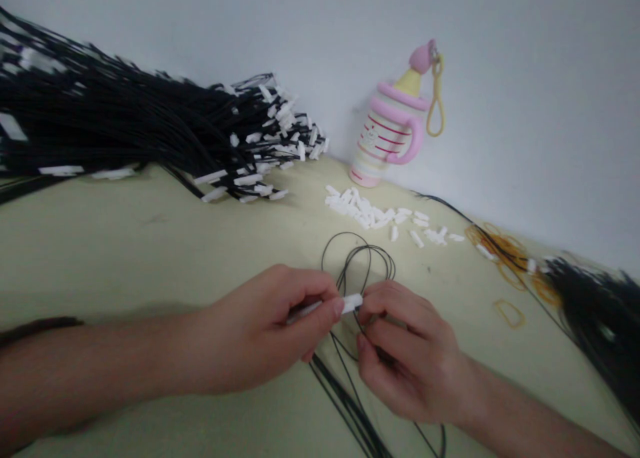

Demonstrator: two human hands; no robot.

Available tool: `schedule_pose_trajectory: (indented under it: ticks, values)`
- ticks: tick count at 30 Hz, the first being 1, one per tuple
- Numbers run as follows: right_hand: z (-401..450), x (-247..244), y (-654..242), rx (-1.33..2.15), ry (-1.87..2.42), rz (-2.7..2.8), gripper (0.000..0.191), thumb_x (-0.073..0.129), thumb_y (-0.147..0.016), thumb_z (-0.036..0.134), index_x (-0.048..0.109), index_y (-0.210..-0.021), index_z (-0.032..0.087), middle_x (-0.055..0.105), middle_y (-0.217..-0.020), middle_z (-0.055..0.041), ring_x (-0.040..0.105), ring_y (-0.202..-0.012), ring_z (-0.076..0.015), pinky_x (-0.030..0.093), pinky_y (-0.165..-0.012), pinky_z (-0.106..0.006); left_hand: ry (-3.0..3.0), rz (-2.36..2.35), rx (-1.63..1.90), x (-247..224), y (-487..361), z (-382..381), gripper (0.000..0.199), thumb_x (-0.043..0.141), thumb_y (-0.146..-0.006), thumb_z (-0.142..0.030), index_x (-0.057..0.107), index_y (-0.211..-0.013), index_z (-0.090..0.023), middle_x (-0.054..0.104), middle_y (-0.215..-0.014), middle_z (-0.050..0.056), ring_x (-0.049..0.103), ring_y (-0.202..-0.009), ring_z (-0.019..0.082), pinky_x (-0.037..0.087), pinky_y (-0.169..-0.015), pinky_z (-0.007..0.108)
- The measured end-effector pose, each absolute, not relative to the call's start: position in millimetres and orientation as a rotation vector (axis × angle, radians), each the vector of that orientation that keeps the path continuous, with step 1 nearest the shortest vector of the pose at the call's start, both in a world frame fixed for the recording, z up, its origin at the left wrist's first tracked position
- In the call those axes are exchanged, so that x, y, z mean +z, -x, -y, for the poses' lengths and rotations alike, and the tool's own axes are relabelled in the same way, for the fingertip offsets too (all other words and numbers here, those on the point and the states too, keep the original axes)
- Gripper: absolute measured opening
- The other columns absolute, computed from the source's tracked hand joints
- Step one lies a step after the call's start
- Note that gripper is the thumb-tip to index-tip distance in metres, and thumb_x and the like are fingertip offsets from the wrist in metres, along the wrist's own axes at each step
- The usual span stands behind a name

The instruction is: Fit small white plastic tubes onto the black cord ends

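Note:
Between thumb and index finger, my left hand (pixel 280 318) pinches a small white plastic connector (pixel 352 303) that points to the right. Close beside its free end, my right hand (pixel 410 351) has its fingers curled around thin black wires (pixel 345 358). Which wire tips sit at the connector cannot be made out, as the right fingertips cover them. Behind the hands, thin black wire forms several loops (pixel 393 265) over the tabletop. More black strands run from under the left hand down to the bottom edge.
A large bundle of black cables (pixel 150 118) with white connectors lies at the back left. Loose white connectors (pixel 360 208) are scattered near a pink-and-white cup-shaped toy (pixel 383 135). Yellow rubber bands (pixel 510 313) and another black wire bundle (pixel 605 325) lie at right. A wall borders the table (pixel 125 251).

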State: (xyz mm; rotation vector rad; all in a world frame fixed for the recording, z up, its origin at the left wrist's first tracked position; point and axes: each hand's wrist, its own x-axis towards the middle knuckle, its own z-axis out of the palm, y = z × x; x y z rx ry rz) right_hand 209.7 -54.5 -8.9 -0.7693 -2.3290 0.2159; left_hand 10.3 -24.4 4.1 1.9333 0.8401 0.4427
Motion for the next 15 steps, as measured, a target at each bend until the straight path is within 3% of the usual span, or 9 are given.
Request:
schedule_pose_trajectory:
  ticks: [15]
  values:
    - [53.5,-8.6,-209.1,0.209,0.777,2.332,0.016,0.050,-0.073,0.003,0.052,-0.060,0.012,0.051,-0.069,-0.0069,0.050,-0.068,-0.0150,0.044,-0.059,-0.029,-1.929,-0.844,0.434,5.1,-10.6,24.0,0.035,0.038,-0.092,-0.032,0.048,-0.062,-0.017,0.044,-0.052,-0.006,0.040,-0.047,0.007,0.030,-0.044,0.018]
